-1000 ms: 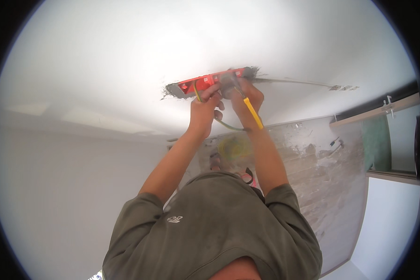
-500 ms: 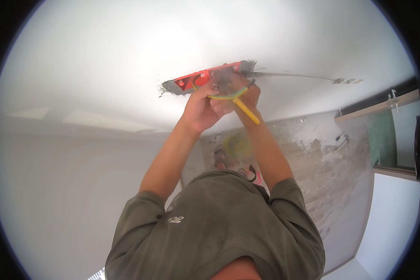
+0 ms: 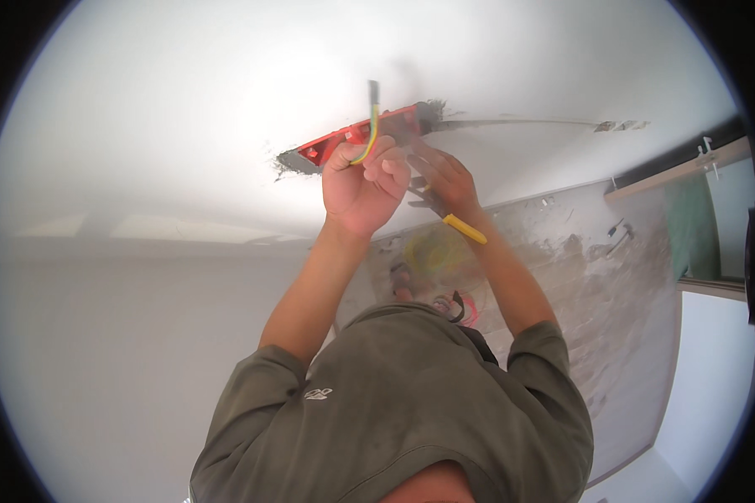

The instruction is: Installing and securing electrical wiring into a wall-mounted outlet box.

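Olive-green cloth of the person's shirt point(image 3: 403, 402) fills the lower middle of the view, shoulders nearest the lens, with both bare forearms rising from it toward the wall. Beyond the shoulders, the left hand point(image 3: 362, 183) is curled into a fist, fingers point(image 3: 392, 172) drawn together and clamped on a green-and-yellow wire point(image 3: 371, 126). That wire comes out of the top of the fist between thumb and forefinger, bends upward and ends free just above the knuckles, crossing in front of the red box. Just beside it, touching or nearly so, the right hand point(image 3: 445, 178) has its fingers spread and extended toward the box's right end; it seems to carry a plier-like tool point(image 3: 445, 214) against the palm, though motion blur makes the grip hard to read. The tool's yellow handle point(image 3: 465, 229) sticks out below the wrist. Farther on, the red box point(image 3: 356, 138) sits recessed in a rough-edged slot cut in the white wall point(image 3: 184, 101), grey plaster around its rim. A thin groove point(image 3: 520, 123) runs rightward from the box. Farthest, down past the arms, a dusty floor point(image 3: 596, 277) holds coils of yellow and red cable point(image 3: 432, 256).
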Action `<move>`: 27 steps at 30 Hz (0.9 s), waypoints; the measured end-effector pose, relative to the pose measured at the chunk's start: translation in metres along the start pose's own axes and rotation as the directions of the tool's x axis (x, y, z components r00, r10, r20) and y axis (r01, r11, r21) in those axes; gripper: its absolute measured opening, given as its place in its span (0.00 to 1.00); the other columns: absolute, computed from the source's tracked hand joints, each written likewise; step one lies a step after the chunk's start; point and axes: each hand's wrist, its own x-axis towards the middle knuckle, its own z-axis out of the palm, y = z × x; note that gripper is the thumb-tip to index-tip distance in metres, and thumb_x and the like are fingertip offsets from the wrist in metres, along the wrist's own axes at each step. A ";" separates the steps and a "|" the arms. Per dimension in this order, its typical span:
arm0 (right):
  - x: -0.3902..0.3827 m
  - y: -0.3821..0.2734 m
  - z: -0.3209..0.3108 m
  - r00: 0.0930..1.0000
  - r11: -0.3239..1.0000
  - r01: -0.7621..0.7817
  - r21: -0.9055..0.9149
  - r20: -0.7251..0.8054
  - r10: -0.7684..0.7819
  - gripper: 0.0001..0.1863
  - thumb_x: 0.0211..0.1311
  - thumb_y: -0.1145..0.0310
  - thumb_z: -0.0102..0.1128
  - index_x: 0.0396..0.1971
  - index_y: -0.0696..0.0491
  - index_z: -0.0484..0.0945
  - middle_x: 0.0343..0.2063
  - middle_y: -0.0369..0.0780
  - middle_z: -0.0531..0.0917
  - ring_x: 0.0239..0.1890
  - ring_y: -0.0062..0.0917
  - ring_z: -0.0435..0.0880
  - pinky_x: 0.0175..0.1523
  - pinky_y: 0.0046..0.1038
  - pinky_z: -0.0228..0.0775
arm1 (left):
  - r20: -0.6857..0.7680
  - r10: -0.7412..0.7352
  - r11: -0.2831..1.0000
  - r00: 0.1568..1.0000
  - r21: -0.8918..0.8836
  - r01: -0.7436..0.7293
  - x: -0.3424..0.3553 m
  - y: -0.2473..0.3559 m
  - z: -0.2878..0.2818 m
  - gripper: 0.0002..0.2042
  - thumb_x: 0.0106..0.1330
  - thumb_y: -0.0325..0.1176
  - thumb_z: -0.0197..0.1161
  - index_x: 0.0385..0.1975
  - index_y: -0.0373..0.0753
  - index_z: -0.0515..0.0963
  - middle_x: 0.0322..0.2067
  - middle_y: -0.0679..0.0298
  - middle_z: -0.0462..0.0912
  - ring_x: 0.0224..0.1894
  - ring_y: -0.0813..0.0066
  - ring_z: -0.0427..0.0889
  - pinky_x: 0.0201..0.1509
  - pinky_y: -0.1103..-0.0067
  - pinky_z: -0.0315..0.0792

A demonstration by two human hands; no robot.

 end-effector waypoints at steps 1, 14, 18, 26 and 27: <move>-0.003 0.003 -0.002 0.997 1.000 0.025 -0.015 0.071 -0.024 0.25 0.45 0.78 0.58 0.49 0.55 0.75 0.53 0.41 0.78 0.44 0.32 0.81 0.46 0.31 0.76 | -0.010 0.016 0.999 1.000 -0.033 -0.017 0.002 0.000 0.001 0.08 0.55 0.23 0.53 0.20 0.38 0.61 0.18 0.68 0.60 0.23 0.77 0.63 0.41 0.80 0.68; 0.014 -0.012 0.019 0.960 0.995 0.013 -0.094 0.278 0.014 0.25 0.53 0.73 0.55 0.54 0.58 0.69 0.58 0.46 0.71 0.61 0.38 0.70 0.67 0.40 0.61 | 0.022 0.086 0.986 0.996 -0.142 -0.082 0.008 -0.007 0.011 0.04 0.55 0.21 0.53 0.29 0.31 0.68 0.25 0.62 0.68 0.28 0.71 0.67 0.51 0.73 0.71; 0.017 -0.020 0.034 0.982 0.964 0.007 -0.265 0.185 0.044 0.27 0.54 0.74 0.55 0.57 0.58 0.66 0.59 0.46 0.71 0.61 0.37 0.70 0.66 0.40 0.60 | -0.026 0.116 0.993 0.993 -0.030 -0.117 0.000 0.003 0.011 0.06 0.53 0.19 0.53 0.23 0.35 0.63 0.24 0.65 0.62 0.25 0.75 0.64 0.46 0.76 0.70; 0.007 -0.017 0.041 0.965 0.973 -0.112 -0.203 0.210 0.155 0.31 0.54 0.74 0.54 0.61 0.57 0.63 0.59 0.46 0.71 0.61 0.35 0.71 0.63 0.37 0.58 | -0.077 0.026 0.994 0.997 -0.108 -0.034 -0.008 0.010 0.010 0.20 0.54 0.19 0.50 0.49 0.25 0.62 0.22 0.68 0.63 0.23 0.76 0.63 0.39 0.79 0.67; 0.008 -0.016 0.041 0.958 0.978 -0.129 -0.162 0.236 0.165 0.32 0.53 0.74 0.54 0.62 0.57 0.62 0.59 0.46 0.71 0.61 0.35 0.71 0.63 0.37 0.58 | -0.078 0.077 0.987 0.994 -0.134 -0.087 -0.010 0.009 0.010 0.15 0.54 0.21 0.51 0.44 0.28 0.65 0.23 0.68 0.64 0.24 0.76 0.63 0.39 0.78 0.67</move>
